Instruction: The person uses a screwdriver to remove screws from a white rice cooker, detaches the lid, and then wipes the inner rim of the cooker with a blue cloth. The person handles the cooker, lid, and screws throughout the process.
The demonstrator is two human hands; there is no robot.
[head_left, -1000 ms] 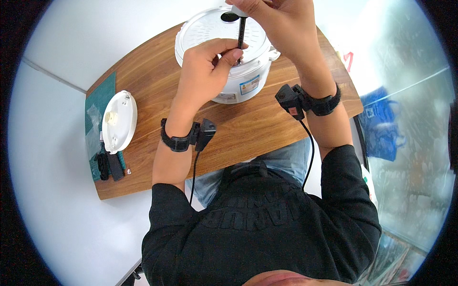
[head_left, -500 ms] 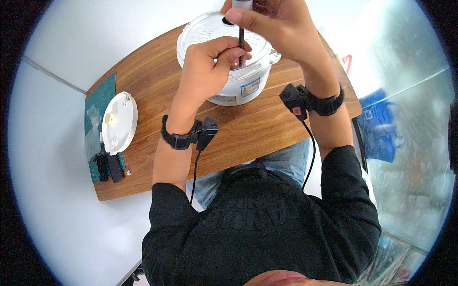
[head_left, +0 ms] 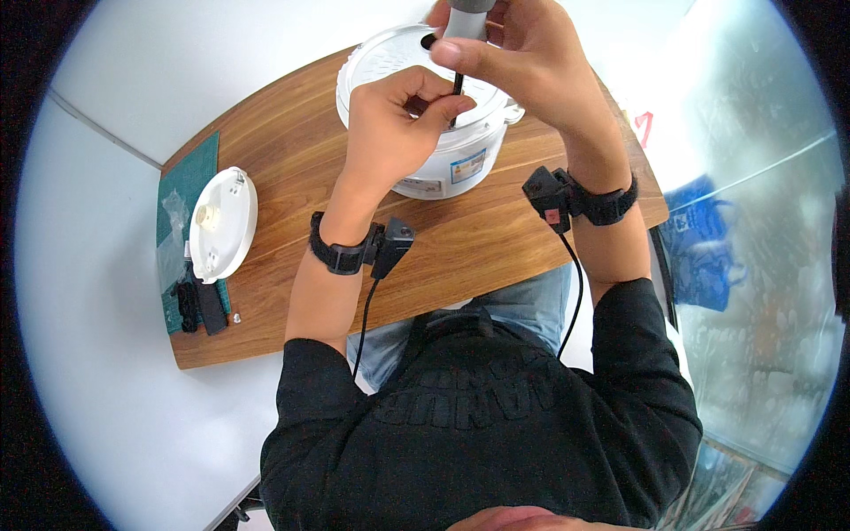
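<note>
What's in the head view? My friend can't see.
A person's right hand holds a grey-handled tool over a round white appliance, with the left hand at the tool's black shaft. At left on the wooden table, a white cover overlaps a green mat.

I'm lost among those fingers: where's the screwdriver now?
The screwdriver is top centre in the head view, in the right hand, over the white appliance.

right grip [head_left: 524, 64]: around grey-handled tool [head_left: 467, 24] | left grip [head_left: 398, 124]: at its black shaft [head_left: 459, 85] | beneath: white appliance [head_left: 444, 165]
</note>
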